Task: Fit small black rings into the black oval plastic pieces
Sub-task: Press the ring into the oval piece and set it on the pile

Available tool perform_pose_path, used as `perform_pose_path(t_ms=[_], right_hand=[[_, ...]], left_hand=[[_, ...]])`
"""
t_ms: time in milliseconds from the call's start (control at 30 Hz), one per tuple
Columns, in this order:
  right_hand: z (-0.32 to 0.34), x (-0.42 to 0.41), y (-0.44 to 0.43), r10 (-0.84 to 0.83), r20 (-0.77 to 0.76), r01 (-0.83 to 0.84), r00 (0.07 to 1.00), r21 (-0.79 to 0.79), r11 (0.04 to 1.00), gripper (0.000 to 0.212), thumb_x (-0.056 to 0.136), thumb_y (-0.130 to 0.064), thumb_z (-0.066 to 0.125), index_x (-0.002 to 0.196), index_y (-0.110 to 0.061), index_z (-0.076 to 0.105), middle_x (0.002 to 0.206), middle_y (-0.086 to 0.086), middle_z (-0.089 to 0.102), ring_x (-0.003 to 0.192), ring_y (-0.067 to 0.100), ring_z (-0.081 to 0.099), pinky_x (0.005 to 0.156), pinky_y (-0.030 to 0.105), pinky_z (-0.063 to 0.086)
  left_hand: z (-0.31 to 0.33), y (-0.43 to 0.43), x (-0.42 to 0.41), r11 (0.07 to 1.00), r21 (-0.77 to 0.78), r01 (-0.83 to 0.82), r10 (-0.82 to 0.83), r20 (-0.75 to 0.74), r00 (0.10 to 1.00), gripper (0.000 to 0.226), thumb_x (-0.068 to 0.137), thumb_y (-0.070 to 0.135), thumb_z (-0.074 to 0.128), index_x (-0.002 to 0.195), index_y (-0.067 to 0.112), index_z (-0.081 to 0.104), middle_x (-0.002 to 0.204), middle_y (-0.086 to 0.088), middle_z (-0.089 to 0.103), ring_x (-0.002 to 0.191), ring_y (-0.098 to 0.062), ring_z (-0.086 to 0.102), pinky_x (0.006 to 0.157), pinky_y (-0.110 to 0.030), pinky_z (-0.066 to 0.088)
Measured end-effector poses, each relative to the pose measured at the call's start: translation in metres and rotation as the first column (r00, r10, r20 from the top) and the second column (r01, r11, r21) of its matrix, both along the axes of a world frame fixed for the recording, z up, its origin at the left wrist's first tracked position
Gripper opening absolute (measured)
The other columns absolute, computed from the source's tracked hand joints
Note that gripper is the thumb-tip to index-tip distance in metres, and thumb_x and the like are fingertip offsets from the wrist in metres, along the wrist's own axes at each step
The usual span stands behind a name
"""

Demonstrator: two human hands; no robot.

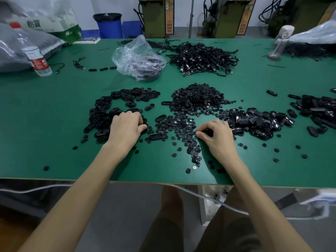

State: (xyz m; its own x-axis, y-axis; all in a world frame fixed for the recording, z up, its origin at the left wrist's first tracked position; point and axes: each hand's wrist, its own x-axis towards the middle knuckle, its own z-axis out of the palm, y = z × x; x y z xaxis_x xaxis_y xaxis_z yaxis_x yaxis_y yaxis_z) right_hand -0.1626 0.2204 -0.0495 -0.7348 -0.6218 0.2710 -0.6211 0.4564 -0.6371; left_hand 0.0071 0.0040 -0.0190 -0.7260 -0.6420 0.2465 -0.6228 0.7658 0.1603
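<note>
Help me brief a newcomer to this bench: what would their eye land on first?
The green table is strewn with black parts: a heap of small rings at centre, oval pieces piled left and right of it. The left hand rests on the left pile; the right hand pinches a black piece beside the rings. Behind lies a tangle of cables.

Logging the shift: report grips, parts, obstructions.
Left grip curled on an oval piece at the left pile. Right grip pinching a black part over the scattered rings. No obstruction seen.
</note>
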Motion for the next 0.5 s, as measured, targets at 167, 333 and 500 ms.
perform_pose_path(t_ms=[167, 333, 500], right_hand=[[-0.002, 0.001, -0.001, 0.013, -0.05, -0.014, 0.999, -0.013, 1.0, 0.009, 0.093, -0.027, 0.076, 0.1, -0.022, 0.075, 0.091, -0.005, 0.066, 0.1, 0.022, 0.05, 0.087, 0.036, 0.039], [-0.002, 0.0, 0.0, -0.014, -0.031, 0.011, 0.999, -0.096, 0.995, 0.008, 0.097, -0.023, 0.071, 0.098, -0.018, 0.076, 0.095, -0.004, 0.072, 0.1, 0.02, 0.052, 0.092, 0.041, 0.043], [0.0, 0.001, 0.001, -0.06, 0.014, 0.062, 0.998, -0.247, 0.967, 0.008, 0.101, -0.015, 0.066, 0.101, -0.012, 0.074, 0.091, -0.003, 0.071, 0.088, 0.018, 0.063, 0.084, 0.042, 0.054]], left_hand=[[0.006, -0.01, -0.012, 1.0, -0.001, 0.014, -0.014, 0.095, 0.995, 0.022, 0.101, 0.025, 0.067, 0.117, 0.01, 0.072, 0.106, -0.008, 0.076, 0.104, -0.03, 0.069, 0.102, -0.045, 0.047], [0.002, -0.013, -0.016, 0.995, -0.104, 0.011, -0.001, 0.101, 0.995, 0.022, 0.105, 0.012, 0.051, 0.103, 0.004, 0.07, 0.09, -0.012, 0.074, 0.083, -0.033, 0.068, 0.088, -0.046, 0.051], [0.003, -0.007, -0.018, 0.998, -0.062, -0.011, 0.005, -0.082, 0.997, 0.022, 0.105, 0.011, 0.05, 0.11, 0.001, 0.068, 0.105, -0.016, 0.066, 0.087, -0.032, 0.063, 0.087, -0.045, 0.05]])
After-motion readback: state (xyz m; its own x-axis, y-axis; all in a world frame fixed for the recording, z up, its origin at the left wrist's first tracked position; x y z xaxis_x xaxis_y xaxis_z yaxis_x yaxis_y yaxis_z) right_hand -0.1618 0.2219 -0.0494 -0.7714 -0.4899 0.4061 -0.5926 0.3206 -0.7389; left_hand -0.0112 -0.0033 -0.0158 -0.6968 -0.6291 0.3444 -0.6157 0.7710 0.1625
